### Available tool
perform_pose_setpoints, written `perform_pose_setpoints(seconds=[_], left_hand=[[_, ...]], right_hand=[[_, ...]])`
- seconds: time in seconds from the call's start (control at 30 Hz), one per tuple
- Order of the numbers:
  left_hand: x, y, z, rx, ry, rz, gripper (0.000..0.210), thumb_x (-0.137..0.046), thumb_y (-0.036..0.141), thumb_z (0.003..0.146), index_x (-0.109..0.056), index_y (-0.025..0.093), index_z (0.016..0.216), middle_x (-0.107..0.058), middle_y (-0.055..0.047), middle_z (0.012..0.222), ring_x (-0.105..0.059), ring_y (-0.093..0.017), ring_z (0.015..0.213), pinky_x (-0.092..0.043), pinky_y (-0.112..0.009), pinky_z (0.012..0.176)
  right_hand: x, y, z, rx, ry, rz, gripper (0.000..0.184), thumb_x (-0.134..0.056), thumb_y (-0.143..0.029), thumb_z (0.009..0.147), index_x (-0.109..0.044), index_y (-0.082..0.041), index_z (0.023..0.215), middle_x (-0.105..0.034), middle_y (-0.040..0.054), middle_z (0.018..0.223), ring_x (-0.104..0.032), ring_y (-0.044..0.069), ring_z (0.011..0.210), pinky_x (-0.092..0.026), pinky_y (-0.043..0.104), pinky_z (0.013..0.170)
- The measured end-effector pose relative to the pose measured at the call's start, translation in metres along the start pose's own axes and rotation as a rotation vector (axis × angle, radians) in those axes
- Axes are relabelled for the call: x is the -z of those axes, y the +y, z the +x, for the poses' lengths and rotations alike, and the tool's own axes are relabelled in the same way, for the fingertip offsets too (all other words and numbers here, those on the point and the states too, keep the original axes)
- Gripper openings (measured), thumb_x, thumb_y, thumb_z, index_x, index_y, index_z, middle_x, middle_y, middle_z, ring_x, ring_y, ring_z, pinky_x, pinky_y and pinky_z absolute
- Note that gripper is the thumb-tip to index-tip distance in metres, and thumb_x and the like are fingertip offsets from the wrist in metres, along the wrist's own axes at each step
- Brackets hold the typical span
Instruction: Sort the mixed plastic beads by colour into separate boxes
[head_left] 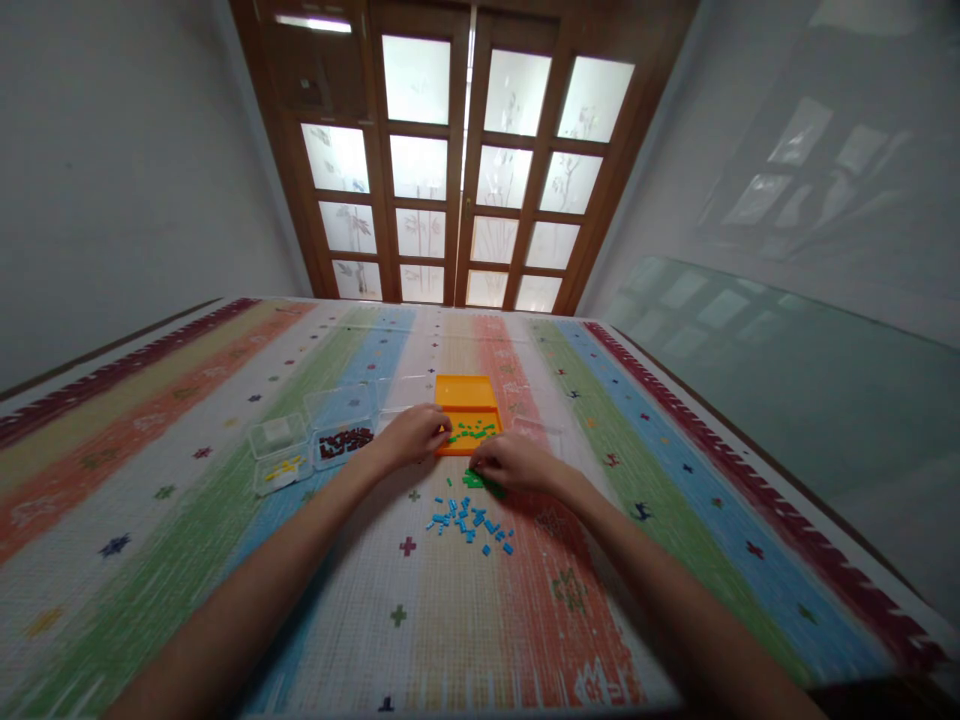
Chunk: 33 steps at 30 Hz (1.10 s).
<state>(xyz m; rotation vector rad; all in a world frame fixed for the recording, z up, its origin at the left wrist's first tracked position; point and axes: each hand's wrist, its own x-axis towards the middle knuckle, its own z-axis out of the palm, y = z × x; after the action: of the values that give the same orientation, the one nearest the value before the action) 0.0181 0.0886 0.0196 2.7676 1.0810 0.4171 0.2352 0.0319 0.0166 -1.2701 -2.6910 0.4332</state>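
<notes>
An orange plastic box (466,391) lies with its lid folded back, and small green pieces (472,430) are scattered in its tray. My left hand (416,433) is at the tray's left edge, its curled fingers closed on the box. Just in front of the box, my right hand (517,462) is closed in a pinch at a small pile of green pieces (474,480) on the cloth. What its fingertips hold, if anything, is too small to make out. Loose blue pieces (469,520) are spread on the cloth nearer to me.
Left of my left hand, a clear box (319,462) holds dark brown pieces (345,442). Beside it, another open clear box (259,478) contains yellow pieces (283,468). A striped, patterned cloth (360,620) covers the table. Wooden doors (461,180) with glass panes stand beyond.
</notes>
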Motion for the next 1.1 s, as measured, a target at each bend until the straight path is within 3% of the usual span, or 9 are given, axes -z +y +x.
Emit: perform_pose_setpoints(seconds=[0.37, 0.53, 0.73, 0.93, 1.03, 1.1], left_hand=[[-0.007, 0.000, 0.028, 0.161, 0.007, 0.165, 0.023, -0.056, 0.013, 0.083, -0.079, 0.015, 0.079, -0.070, -0.013, 0.077, -0.064, -0.024, 0.080, -0.044, -0.033, 0.077], [-0.005, 0.001, 0.029, 0.178, -0.010, 0.181, 0.025, -0.056, 0.009, 0.079, -0.077, 0.017, 0.068, -0.070, -0.011, 0.070, -0.064, -0.024, 0.079, -0.041, -0.034, 0.076], [-0.001, -0.002, 0.029, 0.167, -0.014, 0.137, 0.024, -0.056, 0.010, 0.077, -0.078, 0.016, 0.070, -0.073, -0.011, 0.071, -0.063, -0.022, 0.072, -0.041, -0.030, 0.070], [0.015, -0.003, 0.013, 0.149, 0.074, 0.059, 0.033, -0.052, 0.009, 0.080, -0.079, 0.015, 0.096, -0.077, -0.010, 0.088, -0.065, -0.018, 0.079, -0.046, -0.026, 0.076], [0.019, 0.003, -0.003, 0.108, 0.067, -0.030, 0.031, -0.055, 0.011, 0.080, -0.079, 0.015, 0.100, -0.074, -0.006, 0.078, -0.062, -0.015, 0.067, -0.046, -0.024, 0.069], [0.017, 0.009, -0.015, 0.024, -0.011, -0.125, 0.027, -0.058, 0.014, 0.080, -0.079, 0.016, 0.096, -0.072, -0.004, 0.071, -0.059, -0.013, 0.060, -0.043, -0.022, 0.063]], right_hand=[[0.010, -0.005, -0.004, -0.043, -0.104, -0.011, 0.025, -0.060, -0.013, 0.084, -0.079, -0.017, 0.100, -0.078, 0.0074, 0.092, -0.067, 0.017, 0.076, -0.039, 0.023, 0.065], [0.008, -0.006, -0.006, -0.055, -0.107, 0.007, 0.024, -0.063, -0.013, 0.083, -0.079, -0.017, 0.100, -0.077, 0.0057, 0.086, -0.064, 0.015, 0.071, -0.036, 0.023, 0.061], [0.007, -0.010, -0.007, -0.117, -0.097, 0.063, 0.015, -0.065, -0.013, 0.082, -0.075, -0.013, 0.092, -0.073, 0.0051, 0.079, -0.056, 0.013, 0.064, -0.032, 0.022, 0.057], [0.008, -0.007, -0.008, -0.135, -0.095, 0.146, 0.010, -0.062, -0.013, 0.085, -0.072, -0.012, 0.089, -0.070, 0.0041, 0.077, -0.055, 0.012, 0.064, -0.033, 0.021, 0.058], [0.015, -0.001, -0.005, -0.162, -0.002, 0.144, 0.013, -0.061, -0.014, 0.085, -0.072, -0.013, 0.091, -0.070, 0.0035, 0.078, -0.056, 0.012, 0.065, -0.035, 0.021, 0.059], [0.022, 0.004, 0.001, -0.217, 0.094, 0.082, 0.015, -0.060, -0.014, 0.086, -0.073, -0.013, 0.094, -0.071, 0.0038, 0.080, -0.058, 0.013, 0.067, -0.037, 0.022, 0.061]])
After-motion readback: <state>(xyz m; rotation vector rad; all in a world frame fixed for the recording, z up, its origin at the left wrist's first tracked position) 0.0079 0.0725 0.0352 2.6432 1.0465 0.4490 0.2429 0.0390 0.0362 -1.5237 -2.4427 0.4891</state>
